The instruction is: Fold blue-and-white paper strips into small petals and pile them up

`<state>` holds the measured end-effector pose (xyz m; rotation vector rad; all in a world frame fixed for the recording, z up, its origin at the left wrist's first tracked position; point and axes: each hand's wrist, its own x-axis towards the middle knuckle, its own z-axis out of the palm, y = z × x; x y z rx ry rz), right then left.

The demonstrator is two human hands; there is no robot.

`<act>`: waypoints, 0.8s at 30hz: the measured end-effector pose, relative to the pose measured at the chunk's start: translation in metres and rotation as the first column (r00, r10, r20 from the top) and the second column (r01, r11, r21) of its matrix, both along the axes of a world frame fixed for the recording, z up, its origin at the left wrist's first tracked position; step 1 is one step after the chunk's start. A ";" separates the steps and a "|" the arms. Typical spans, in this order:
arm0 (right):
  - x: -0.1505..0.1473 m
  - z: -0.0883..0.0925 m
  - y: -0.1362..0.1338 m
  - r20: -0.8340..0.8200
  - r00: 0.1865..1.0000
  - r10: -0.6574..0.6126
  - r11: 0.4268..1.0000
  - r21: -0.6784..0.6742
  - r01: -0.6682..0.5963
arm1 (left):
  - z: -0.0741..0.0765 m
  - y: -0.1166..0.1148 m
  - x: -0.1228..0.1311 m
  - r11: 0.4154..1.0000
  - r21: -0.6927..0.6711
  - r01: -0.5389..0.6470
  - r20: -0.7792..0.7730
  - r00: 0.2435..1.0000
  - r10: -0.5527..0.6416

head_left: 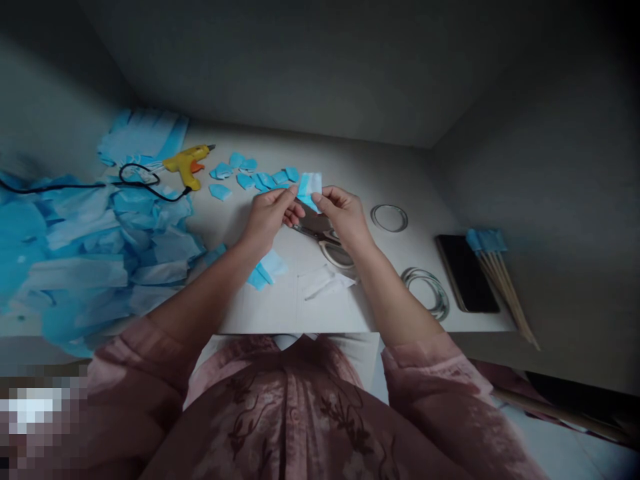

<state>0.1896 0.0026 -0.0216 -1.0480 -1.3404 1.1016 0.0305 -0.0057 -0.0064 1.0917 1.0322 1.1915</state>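
Note:
Over the table, a small blue-and-white piece of face mask fabric (310,189) is stretched between my two hands. Thumb and fingers of my left hand (273,215) are closed on its left edge. My right hand (346,212) pinches its lower right side. A pair of scissors (333,250) lies just below, its handles partly covered by my right hand. Nearer to me are blue scraps (263,272) and a crumpled white strip (330,282). Beyond my left hand, several cut blue pieces (245,180) with pointed ends lie scattered.
A yellow glue gun (186,163) with a black cord lies at the back left, beside stacked masks (145,133). A large heap of mask fabric (120,247) covers the left side. To the right are wire rings (425,293), a phone (467,275) and blue-tipped sticks (505,280).

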 end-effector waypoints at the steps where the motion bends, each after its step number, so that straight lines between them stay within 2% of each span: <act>1: 0.000 0.000 0.000 -0.009 1.000 -0.004 1.000 -0.007 0.004 | 0.000 0.000 0.000 1.000 0.013 0.002 -0.007 1.000 -0.001; 8: -0.003 0.002 -0.001 -0.045 0.999 -0.014 0.999 -0.044 0.012 | -0.001 -0.001 0.001 0.998 0.051 -0.042 -0.101 0.994 0.047; 13: -0.004 0.004 -0.002 -0.083 0.996 -0.033 0.996 -0.089 0.026 | 0.001 0.000 0.001 0.997 0.026 -0.079 -0.045 0.996 0.080; 18: -0.004 0.003 -0.002 -0.113 0.993 -0.035 0.994 -0.110 0.023 | 0.001 0.000 0.000 0.996 0.085 -0.016 -0.038 0.999 0.020; 24: -0.006 0.004 -0.004 -0.094 0.995 -0.016 0.995 -0.101 0.006 | -0.001 0.000 0.000 0.999 0.014 0.047 -0.058 0.997 -0.047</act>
